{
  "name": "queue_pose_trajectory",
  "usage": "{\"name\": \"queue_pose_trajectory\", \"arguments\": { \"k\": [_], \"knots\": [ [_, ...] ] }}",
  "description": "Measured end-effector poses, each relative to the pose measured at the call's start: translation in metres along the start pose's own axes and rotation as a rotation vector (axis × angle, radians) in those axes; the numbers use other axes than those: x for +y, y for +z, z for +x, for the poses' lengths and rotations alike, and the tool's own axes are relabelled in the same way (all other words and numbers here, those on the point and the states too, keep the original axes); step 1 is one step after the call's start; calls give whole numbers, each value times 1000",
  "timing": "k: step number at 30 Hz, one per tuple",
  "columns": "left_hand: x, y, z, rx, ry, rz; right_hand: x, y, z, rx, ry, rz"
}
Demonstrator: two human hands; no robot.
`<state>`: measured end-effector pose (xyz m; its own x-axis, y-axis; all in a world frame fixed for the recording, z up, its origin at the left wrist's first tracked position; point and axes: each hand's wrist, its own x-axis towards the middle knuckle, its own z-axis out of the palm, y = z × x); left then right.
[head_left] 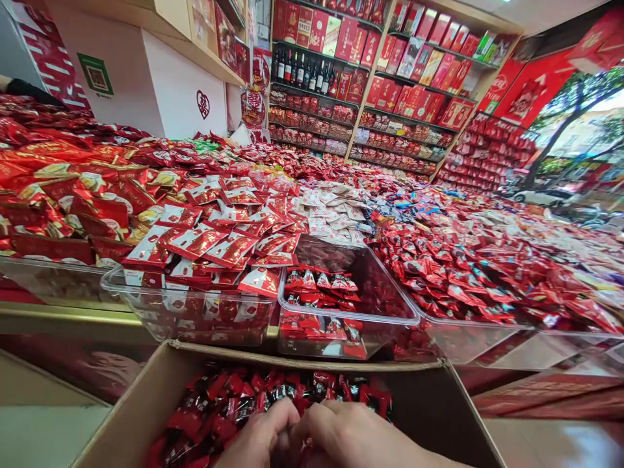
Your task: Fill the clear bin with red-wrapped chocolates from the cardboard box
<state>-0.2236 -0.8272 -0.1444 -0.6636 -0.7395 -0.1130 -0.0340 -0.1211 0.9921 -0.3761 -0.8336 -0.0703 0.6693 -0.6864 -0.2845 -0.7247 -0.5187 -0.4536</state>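
Note:
My left hand [266, 432] and my right hand [341, 429] are side by side inside an open cardboard box [312, 361], low in the head view. Both have curled fingers, down among small red and black wrapped packets [244, 400] in the box. Whatever the fingers hold is mostly hidden beneath them. Just beyond the box's far edge stands a clear plastic bin [390, 315], partly filled with similar red and black packets [319, 281]. A fuller clear bin [195, 318] to its left is heaped with red and white packets [214, 244].
More bins and heaps of red packets [453, 266] spread across the display. White packets [334, 211] lie behind the middle bin. Shelves [363, 97] with boxes and bottles stand at the back. At the far left a person's dark sleeve [32, 92] shows.

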Motion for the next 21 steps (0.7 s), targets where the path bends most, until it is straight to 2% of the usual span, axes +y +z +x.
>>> {"name": "queue_pose_trajectory", "arguments": {
  "k": [2,4,6,7,9,11,13,18,21],
  "knots": [
    [4,1,-3,-23,50,27,2,1,-6,33,-40,15],
    [10,0,-7,-32,131,50,-2,-21,-22,113,-75,30],
    [16,-1,-10,-9,202,88,-6,-58,-42,304,-66,50],
    [18,-2,-10,8,216,116,-5,-77,-51,462,-51,57],
    [19,-4,-11,38,208,202,3,-112,-60,690,13,83],
    [17,-6,-10,50,200,318,21,-134,-58,819,106,83],
    [15,-8,-9,46,225,447,41,-142,-45,766,186,93],
    [13,-10,-7,64,293,683,77,-137,-6,190,257,349],
    [13,-10,-7,53,311,737,83,-139,7,11,260,402]
  ]
}}
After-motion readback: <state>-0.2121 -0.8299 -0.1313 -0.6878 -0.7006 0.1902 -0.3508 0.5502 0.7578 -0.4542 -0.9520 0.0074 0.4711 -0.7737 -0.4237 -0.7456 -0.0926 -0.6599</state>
